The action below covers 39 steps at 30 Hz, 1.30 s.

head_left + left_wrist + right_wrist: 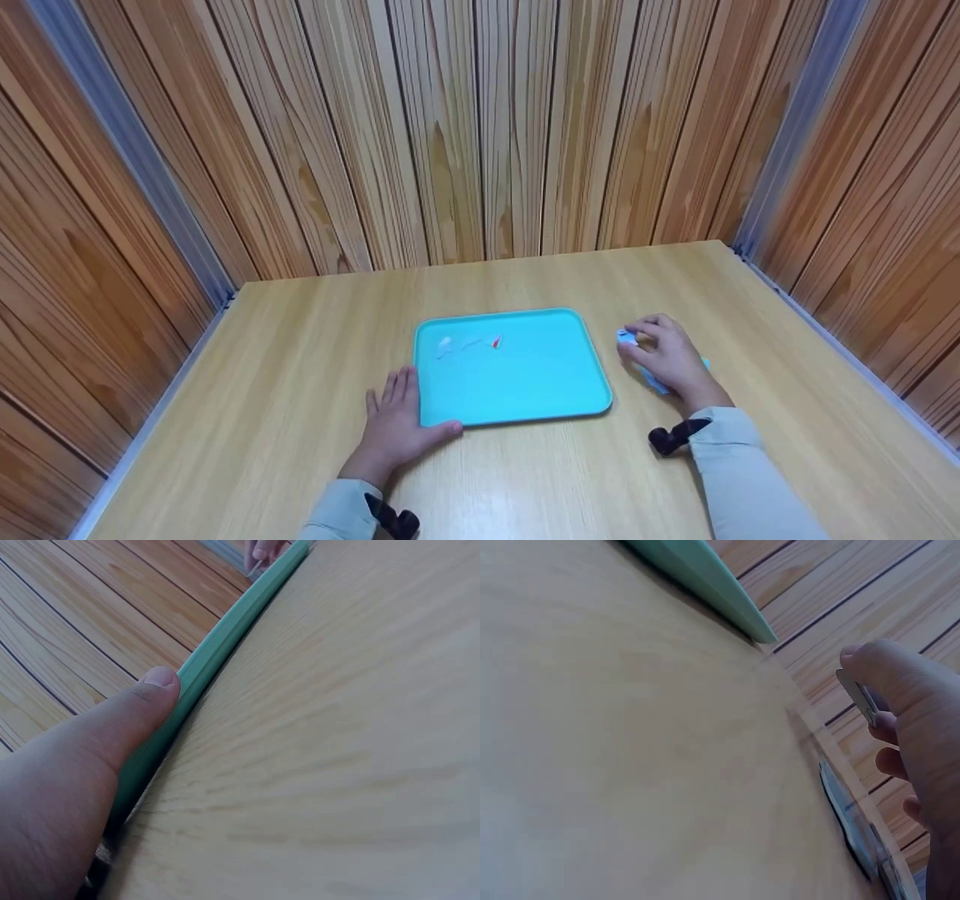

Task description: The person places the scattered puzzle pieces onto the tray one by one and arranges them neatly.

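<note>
Where a tray (pixel 517 382) rests, wood-grained table (pixel 300 337), planked walls (pixel 480 135)

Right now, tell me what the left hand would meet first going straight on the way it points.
The tray: the left hand spans its near left corner, thumb against the near edge. It might ride over the edge, though.

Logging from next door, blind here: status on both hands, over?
Left hand touching turquoise tray. Right hand pinching small flat piece. Nothing visible between piece and tray.
</note>
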Tool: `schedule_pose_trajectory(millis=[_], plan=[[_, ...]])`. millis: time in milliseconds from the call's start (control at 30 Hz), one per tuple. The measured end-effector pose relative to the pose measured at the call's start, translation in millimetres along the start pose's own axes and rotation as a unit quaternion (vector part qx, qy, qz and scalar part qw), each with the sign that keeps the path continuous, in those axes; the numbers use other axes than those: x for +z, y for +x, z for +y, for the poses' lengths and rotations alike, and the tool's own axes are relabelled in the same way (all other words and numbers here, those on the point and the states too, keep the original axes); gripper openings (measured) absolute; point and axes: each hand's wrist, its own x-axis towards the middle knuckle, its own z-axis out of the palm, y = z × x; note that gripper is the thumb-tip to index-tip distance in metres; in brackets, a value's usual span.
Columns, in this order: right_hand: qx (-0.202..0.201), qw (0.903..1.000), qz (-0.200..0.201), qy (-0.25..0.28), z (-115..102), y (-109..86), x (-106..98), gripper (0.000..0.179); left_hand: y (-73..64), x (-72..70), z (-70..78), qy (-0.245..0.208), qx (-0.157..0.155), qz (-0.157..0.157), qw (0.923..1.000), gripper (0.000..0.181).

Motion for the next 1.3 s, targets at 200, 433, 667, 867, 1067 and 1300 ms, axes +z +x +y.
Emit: schedule_pose_trajectory(millis=[200, 433, 667, 867, 1067, 1300], plan=[[-0.025, 0.9996, 0.013, 0.010, -18.1, 9.3, 20.3, 0.050, -0.1, -0.3, -0.1, -0.005, -0.007, -0.004, 1.0000, 0.131], [-0.061, 0.9969, 0.033, 0.039, -38.2, 17.1, 44.3, 0.041, -0.8, 1.3, 0.2, -0.007, -0.003, 0.000, 1.0000, 0.131], [-0.060, 0.9970, 0.016, 0.045, -51.8, 23.2, 60.7, 0.041, -1.5, -0.2, 0.9, -0.013, -0.010, -0.007, 0.9998, 0.131], [-0.038, 0.9983, 0.007, 0.043, -68.0, 27.6, 71.0, 0.042, -1.7, -1.1, 1.6, -0.008, -0.012, -0.008, 0.9999, 0.130], [-0.048, 0.9983, 0.015, 0.029, -80.1, 31.7, 82.9, 0.039, -0.3, -0.6, 1.8, -0.010, -0.007, -0.006, 0.9999, 0.130], [-0.024, 0.9996, 0.016, 0.007, -91.2, 35.2, 96.8, 0.040, 0.8, -0.4, 2.1, 0.000, -0.005, -0.003, 1.0000, 0.130]])
